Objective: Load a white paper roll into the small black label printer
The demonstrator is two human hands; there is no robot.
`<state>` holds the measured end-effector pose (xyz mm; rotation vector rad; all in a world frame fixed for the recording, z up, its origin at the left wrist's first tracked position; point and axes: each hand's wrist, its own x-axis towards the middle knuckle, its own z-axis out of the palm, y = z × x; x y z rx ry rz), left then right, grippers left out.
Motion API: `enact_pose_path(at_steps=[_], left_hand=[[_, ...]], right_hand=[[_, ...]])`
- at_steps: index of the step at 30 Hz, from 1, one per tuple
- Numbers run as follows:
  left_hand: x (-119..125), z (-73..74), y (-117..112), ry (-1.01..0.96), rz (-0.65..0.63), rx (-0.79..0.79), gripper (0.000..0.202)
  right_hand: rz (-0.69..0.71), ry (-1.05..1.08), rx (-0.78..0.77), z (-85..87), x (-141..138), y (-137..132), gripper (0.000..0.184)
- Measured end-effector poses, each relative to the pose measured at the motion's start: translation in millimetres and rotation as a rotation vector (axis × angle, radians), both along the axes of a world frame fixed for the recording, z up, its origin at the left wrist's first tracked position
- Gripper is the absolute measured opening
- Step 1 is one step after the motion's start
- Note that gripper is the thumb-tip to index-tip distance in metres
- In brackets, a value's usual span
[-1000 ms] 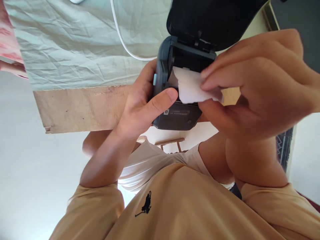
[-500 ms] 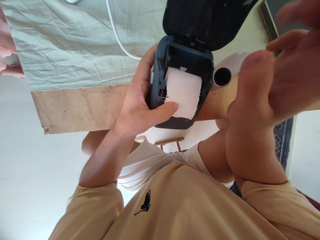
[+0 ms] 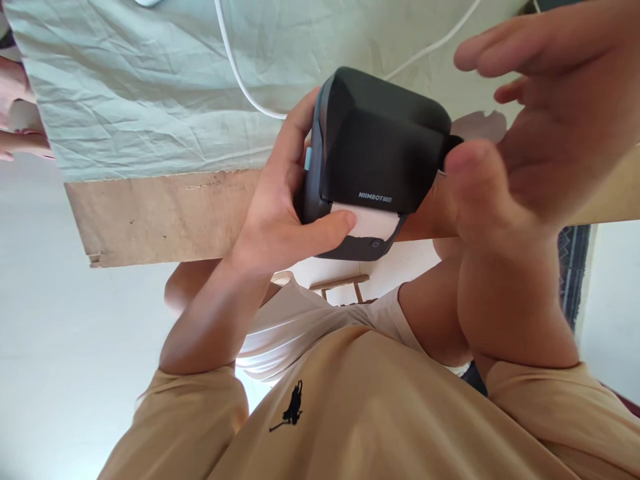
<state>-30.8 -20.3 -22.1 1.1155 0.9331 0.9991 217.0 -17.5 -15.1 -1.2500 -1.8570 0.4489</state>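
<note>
A dark label printer (image 3: 383, 147) marked NIIMBOT rests in my left hand (image 3: 280, 220) at the table's near edge. Its black lid is down, though I cannot tell whether it is latched. White label paper (image 3: 373, 221) sticks out from under the lid's front edge, and my left thumb presses on it. My left fingers wrap round the printer's left side, by a light blue button (image 3: 308, 159). To the right, my right hand (image 3: 540, 127) hovers with its fingers apart and holds nothing. A paper roll (image 3: 480, 127) lies behind it, partly hidden by the hand and printer.
A pale green cloth (image 3: 150, 87) covers the table, with a bare wooden edge (image 3: 165, 217) in front. A white cable (image 3: 233, 67) runs across the cloth, and another stretch (image 3: 435, 47) lies behind the printer. Part of another person (image 3: 17, 100) shows at the far left.
The printer's lid has swung down from upright and now covers the paper roll inside. My right hand has moved slightly left and opened out. My left hand has kept its hold.
</note>
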Motion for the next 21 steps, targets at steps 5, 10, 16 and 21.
enact_pose_path(at_steps=[5,10,16,21], left_hand=[[1,0.5,-4,0.008,0.042,-0.056,0.05],[0,-0.7,-3,0.01,0.041,-0.091,0.044],[3,1.6,1,-0.074,0.066,-0.124,0.054],[6,3.8,1,-0.15,0.101,-0.17,0.077]], right_hand=[[0.166,-0.027,0.163,-13.0,-2,8,0.054],[0.047,-0.11,0.078,-8.2,-6,-1,0.071],[-0.012,-0.205,0.023,-0.6,-7,-4,0.072],[0.058,-0.218,0.004,-5.3,-1,3,0.071]])
